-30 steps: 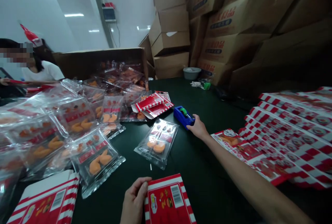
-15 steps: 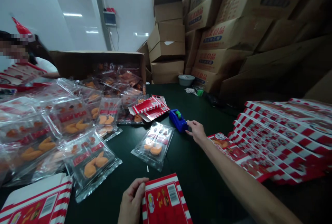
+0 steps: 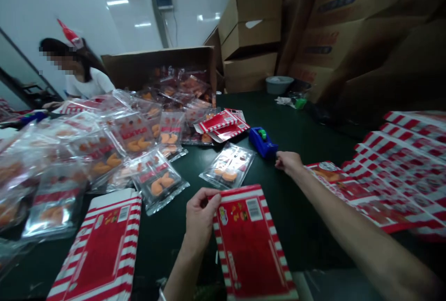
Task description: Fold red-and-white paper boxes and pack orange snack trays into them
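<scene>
My left hand (image 3: 200, 212) grips the upper left corner of a red and white striped carton (image 3: 251, 240) lying on the dark green table (image 3: 296, 226), barcode side up. My right hand (image 3: 287, 161) reaches out beside a blue tape dispenser (image 3: 263, 142), with its fingers pinched together just right of it; what they hold is too small to make out. A clear packet of orange snacks (image 3: 230, 165) lies between the carton and the dispenser.
Several clear snack packets (image 3: 114, 152) are heaped on the left. Flat striped cartons are stacked at the right (image 3: 400, 161) and at the bottom left (image 3: 101, 250). Cardboard boxes (image 3: 254, 36) rise behind, and a bowl (image 3: 278, 84) stands by them. A co-worker (image 3: 81, 78) sits at the far left.
My right hand has drawn back a little from the tape dispenser. My left hand has slid up the carton's left edge, and more of the carton shows as my head tilts down.
</scene>
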Tool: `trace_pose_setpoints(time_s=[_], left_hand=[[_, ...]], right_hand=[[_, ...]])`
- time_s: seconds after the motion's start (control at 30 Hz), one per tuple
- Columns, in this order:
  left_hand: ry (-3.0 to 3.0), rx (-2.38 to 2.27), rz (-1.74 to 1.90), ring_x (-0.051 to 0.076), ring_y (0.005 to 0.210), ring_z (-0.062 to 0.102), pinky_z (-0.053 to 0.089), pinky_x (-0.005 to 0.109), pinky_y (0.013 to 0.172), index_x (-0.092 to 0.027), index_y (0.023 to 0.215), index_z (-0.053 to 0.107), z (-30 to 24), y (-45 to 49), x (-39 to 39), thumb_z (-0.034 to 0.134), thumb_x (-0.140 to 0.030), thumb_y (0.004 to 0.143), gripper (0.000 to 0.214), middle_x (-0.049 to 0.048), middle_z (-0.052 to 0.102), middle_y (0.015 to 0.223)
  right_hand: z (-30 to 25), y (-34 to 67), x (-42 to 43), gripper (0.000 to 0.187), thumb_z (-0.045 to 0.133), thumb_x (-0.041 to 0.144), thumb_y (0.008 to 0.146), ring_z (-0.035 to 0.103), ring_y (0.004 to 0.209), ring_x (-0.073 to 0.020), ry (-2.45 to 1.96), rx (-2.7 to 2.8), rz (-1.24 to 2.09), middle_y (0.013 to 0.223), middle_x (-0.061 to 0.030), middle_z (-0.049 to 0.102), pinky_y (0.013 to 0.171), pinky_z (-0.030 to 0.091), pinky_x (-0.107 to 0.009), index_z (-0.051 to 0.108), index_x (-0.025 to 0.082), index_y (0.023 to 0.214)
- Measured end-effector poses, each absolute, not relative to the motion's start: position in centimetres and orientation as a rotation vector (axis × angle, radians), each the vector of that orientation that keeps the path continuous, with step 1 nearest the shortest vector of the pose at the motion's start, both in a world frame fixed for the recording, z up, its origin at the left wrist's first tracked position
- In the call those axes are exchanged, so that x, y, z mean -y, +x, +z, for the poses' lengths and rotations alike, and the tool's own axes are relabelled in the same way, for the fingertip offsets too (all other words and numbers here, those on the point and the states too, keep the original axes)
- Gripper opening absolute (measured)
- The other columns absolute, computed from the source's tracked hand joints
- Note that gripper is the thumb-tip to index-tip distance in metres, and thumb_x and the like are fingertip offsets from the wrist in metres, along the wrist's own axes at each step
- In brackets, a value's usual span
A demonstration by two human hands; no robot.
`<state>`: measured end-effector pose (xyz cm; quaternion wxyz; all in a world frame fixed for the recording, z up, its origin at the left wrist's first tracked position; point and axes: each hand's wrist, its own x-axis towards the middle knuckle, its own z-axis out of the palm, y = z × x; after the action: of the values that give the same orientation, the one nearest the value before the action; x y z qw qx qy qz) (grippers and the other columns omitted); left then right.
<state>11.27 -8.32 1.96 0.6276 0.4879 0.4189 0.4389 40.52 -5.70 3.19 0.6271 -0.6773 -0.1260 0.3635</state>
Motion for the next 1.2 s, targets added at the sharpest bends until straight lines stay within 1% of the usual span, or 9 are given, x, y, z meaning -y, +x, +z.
trace_pose_setpoints(time_s=[0.13,0.33,0.47,0.73,0.93,1.03,1.1,1.17,1.2], left_hand=[[1.5,-0.797,1.334,0.018,0.082,0.064,0.053,0.027,0.071,-0.021,0.08,0.07,7.2,11.4,9.6,0.066,-0.027,0.078,0.007,0.0037,0.07,0.09],[2.276,-0.456,1.62,0.022,0.099,0.067,0.052,0.036,0.092,-0.029,0.099,0.07,9.3,12.9,13.8,0.061,-0.004,0.079,0.034,0.0044,0.072,0.104],[2.572,-0.127,1.713,0.022,0.099,0.068,0.051,0.043,0.096,-0.02,0.096,0.067,9.0,13.2,14.2,0.055,0.0,0.082,0.027,0.0065,0.074,0.096],[2.495,-0.246,1.595,0.02,0.103,0.065,0.054,0.033,0.092,-0.017,0.095,0.066,8.8,12.0,15.3,0.06,0.0,0.08,0.024,0.008,0.068,0.109],[2.152,-0.496,1.474,0.013,0.091,0.068,0.055,0.018,0.08,-0.024,0.088,0.065,10.4,10.2,16.0,0.06,-0.006,0.081,0.02,-0.0001,0.069,0.106],[2.126,-0.497,1.236,0.012,0.083,0.068,0.053,0.017,0.072,-0.024,0.088,0.066,11.7,9.7,15.1,0.061,-0.006,0.078,0.021,-0.0015,0.071,0.097],[2.061,-0.541,1.058,0.012,0.075,0.067,0.053,0.019,0.066,-0.023,0.09,0.067,12.4,10.1,14.2,0.065,-0.008,0.075,0.021,-0.0013,0.072,0.087],[1.978,-0.607,0.923,0.014,0.072,0.065,0.052,0.022,0.065,-0.021,0.09,0.067,12.7,11.1,13.1,0.069,-0.012,0.073,0.019,-0.0001,0.071,0.082],[1.95,-0.632,0.873,0.015,0.074,0.065,0.052,0.023,0.066,-0.02,0.089,0.067,12.7,11.7,12.5,0.071,-0.014,0.072,0.019,0.0007,0.071,0.082]], right_hand=[[9.1,35.6,12.8,0.028,0.065,0.025,0.082,0.035,0.041,-0.0063,-1.254,0.491,0.861,0.046,0.0091,0.031,0.046,0.041,-0.02,0.048,0.02,0.06],[10.1,27.6,20.6,0.032,0.074,0.038,0.074,0.041,0.036,-0.0068,-0.857,0.727,1.172,0.04,0.0071,0.042,0.042,0.039,-0.021,0.054,0.019,0.059],[6.6,27.5,19.7,0.04,0.08,0.047,0.063,0.047,0.039,-0.0073,-0.826,0.585,1.232,0.043,0.0063,0.049,0.043,0.043,-0.02,0.053,0.018,0.057],[4.1,25.6,19.4,0.055,0.066,0.075,0.058,0.055,0.047,-0.0163,-0.906,0.659,1.211,0.063,-0.0012,0.063,0.045,0.048,-0.03,0.061,0.025,0.08],[4.0,30.6,19.0,0.025,0.075,0.036,0.058,0.056,0.061,-0.0211,-1.26,0.764,0.789,0.065,-0.0016,0.06,0.057,0.049,-0.034,0.054,0.024,0.066],[7.3,33.3,20.3,0.022,0.068,0.035,0.064,0.058,0.096,-0.0266,-1.349,0.855,0.528,0.105,-0.006,0.063,0.087,0.047,-0.04,0.057,0.024,0.081],[10.0,33.4,20.7,0.041,0.073,0.031,0.062,0.052,0.112,-0.0283,-1.398,1.209,0.612,0.125,-0.0055,0.057,0.095,0.044,-0.039,0.061,0.026,0.101],[11.7,32.3,19.8,0.046,0.077,0.024,0.058,0.058,0.104,-0.0267,-1.407,1.587,0.952,0.114,-0.0044,0.064,0.088,0.048,-0.033,0.064,0.024,0.102],[11.9,31.7,18.9,0.038,0.076,0.022,0.058,0.062,0.094,-0.024,-1.394,1.696,1.163,0.101,-0.0032,0.068,0.08,0.051,-0.03,0.066,0.021,0.095]])
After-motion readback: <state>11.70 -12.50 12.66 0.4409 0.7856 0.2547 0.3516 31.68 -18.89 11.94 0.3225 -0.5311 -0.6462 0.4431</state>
